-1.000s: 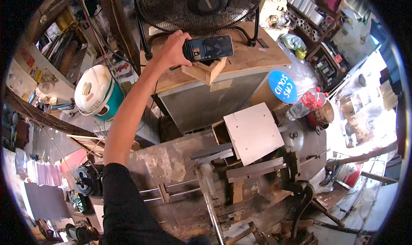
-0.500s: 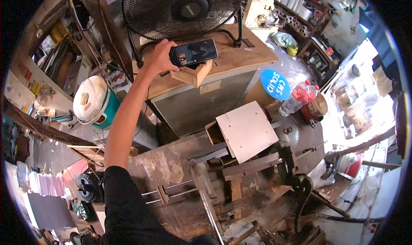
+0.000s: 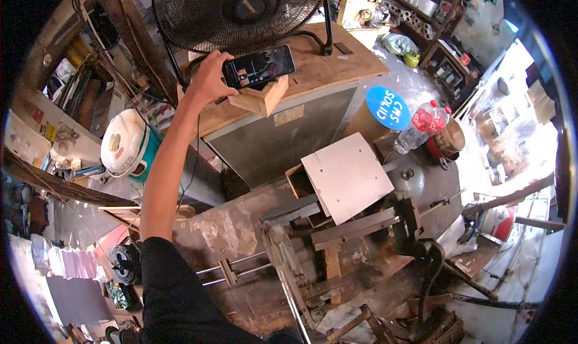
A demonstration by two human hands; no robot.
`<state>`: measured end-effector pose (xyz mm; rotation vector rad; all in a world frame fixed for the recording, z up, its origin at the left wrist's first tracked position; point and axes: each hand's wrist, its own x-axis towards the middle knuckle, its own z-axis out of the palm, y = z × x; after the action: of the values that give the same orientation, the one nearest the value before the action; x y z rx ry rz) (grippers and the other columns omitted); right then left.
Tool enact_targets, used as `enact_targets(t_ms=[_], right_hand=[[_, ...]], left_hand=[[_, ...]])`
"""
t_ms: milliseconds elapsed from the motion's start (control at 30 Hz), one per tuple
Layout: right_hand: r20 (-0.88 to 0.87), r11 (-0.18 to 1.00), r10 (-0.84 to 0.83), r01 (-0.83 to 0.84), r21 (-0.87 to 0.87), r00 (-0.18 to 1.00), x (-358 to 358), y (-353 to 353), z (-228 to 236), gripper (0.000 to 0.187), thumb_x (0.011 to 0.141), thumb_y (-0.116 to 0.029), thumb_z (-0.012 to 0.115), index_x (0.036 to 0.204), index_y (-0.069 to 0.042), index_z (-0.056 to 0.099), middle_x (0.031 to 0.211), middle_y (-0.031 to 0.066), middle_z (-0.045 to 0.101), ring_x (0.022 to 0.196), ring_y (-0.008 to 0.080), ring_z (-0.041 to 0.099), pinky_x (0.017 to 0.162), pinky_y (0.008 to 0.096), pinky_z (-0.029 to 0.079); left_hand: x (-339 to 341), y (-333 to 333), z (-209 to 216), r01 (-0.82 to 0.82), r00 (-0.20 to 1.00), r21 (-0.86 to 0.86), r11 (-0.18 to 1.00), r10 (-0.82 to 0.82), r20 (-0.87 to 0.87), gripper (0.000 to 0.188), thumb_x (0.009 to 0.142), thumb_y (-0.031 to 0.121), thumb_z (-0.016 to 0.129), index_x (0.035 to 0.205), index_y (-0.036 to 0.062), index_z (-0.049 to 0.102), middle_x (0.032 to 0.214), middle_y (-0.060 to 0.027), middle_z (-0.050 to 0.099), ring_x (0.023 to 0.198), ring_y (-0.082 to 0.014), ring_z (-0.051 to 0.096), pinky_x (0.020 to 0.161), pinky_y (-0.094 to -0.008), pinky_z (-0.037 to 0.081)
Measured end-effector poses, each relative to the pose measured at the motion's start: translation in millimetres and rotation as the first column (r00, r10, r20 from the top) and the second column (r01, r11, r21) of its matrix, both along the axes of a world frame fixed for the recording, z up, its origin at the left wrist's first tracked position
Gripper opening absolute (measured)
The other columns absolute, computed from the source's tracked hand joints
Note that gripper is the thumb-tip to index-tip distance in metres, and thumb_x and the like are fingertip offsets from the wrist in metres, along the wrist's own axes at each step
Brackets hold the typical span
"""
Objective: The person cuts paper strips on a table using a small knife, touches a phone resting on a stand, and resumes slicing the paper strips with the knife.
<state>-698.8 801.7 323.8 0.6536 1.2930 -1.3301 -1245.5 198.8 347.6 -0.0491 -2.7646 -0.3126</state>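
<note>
My left hand [image 3: 211,79] reaches out to the far bench, its bare forearm rising from a black sleeve. Fingers and thumb close round the left end of a black smartphone [image 3: 259,67], whose screen is lit and faces up. Just below the phone is a small light-wood box [image 3: 265,97] at the edge of the bench top [image 3: 349,58]. Whether the phone rests on that box I cannot tell. My right hand is out of the picture.
A large black fan [image 3: 247,10] stands behind the phone. Left of the bench is a white-and-green cooler [image 3: 123,140]. Nearer, white card sheets [image 3: 346,178] lie over a metal-framed machine [image 3: 355,229]. To the right are plastic bottles [image 3: 418,127] and a blue round lid [image 3: 388,108].
The view has shifted slightly, so the hand, phone and fan appear a little further left. My left hand keeps its hold on the phone, whose screen picture differs.
</note>
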Motion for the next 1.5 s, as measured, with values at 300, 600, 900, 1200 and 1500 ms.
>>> enact_targets(t_ms=[300, 600, 900, 1200, 1500], right_hand=[[0.055, 0.999, 0.019, -0.017, -0.035, 0.998, -1, 15, 1, 0.05, 0.084, -0.007, 0.087, 0.128, -0.002, 0.064, 0.103, 0.0108, 0.075, 0.086, 0.02, 0.074, 0.068, 0.0329, 0.06], [0.075, 0.999, -0.003, 0.006, -0.037, 0.997, -11, 13, 6, 0.047, 0.083, -0.001, 0.085, 0.126, -0.002, 0.064, 0.099, 0.0104, 0.075, 0.079, 0.0187, 0.075, 0.061, 0.0302, 0.06], [0.009, 0.983, -0.124, 0.124, -0.138, 0.992, 0, 14, 3, 0.045, 0.084, 0.003, 0.081, 0.124, 0.001, 0.063, 0.095, 0.0132, 0.077, 0.075, 0.0189, 0.074, 0.057, 0.0311, 0.06], [0.027, 0.983, -0.173, 0.174, -0.062, 0.985, 4, 6, 7, 0.048, 0.082, 0.008, 0.08, 0.126, 0.004, 0.061, 0.09, 0.0169, 0.077, 0.068, 0.0205, 0.073, 0.056, 0.0322, 0.059], [0.013, 0.989, -0.132, 0.133, -0.061, 0.991, 4, 10, 1, 0.051, 0.08, 0.01, 0.079, 0.127, 0.004, 0.06, 0.088, 0.0171, 0.077, 0.068, 0.0208, 0.073, 0.055, 0.0336, 0.06]], left_hand=[[4, -2, -1, 0.152, 0.973, 0.017, 0.988, -0.146, -0.179, 0.09, 0.049, 0.021, 0.103, 0.127, 0.0036, 0.062, 0.115, -0.0181, 0.058, 0.113, -0.0416, 0.06, 0.098, -0.0491, 0.049], [3, 1, 4, 0.076, 0.989, -0.04, 0.996, -0.081, -0.127, 0.094, 0.049, 0.026, 0.102, 0.132, 0.0064, 0.063, 0.122, -0.0186, 0.062, 0.117, -0.0412, 0.062, 0.103, -0.0478, 0.05], [-5, -18, 6, 0.053, 0.997, 0.113, 0.992, -0.058, 0.043, 0.1, 0.048, 0.031, 0.105, 0.134, 0.0019, 0.064, 0.117, -0.0148, 0.059, 0.116, -0.0355, 0.062, 0.099, -0.0459, 0.051], [0, -5, 6, 0.126, 0.987, -0.006, 0.992, -0.126, -0.1, 0.096, 0.047, 0.028, 0.105, 0.131, 0.0049, 0.063, 0.117, -0.015, 0.057, 0.116, -0.0383, 0.06, 0.099, -0.0495, 0.05], [-3, -11, 4, 0.119, 0.984, -0.028, 0.993, -0.121, -0.131, 0.097, 0.047, 0.028, 0.105, 0.131, 0.0024, 0.064, 0.122, -0.0152, 0.057, 0.117, -0.0392, 0.06, 0.102, -0.0502, 0.05]])
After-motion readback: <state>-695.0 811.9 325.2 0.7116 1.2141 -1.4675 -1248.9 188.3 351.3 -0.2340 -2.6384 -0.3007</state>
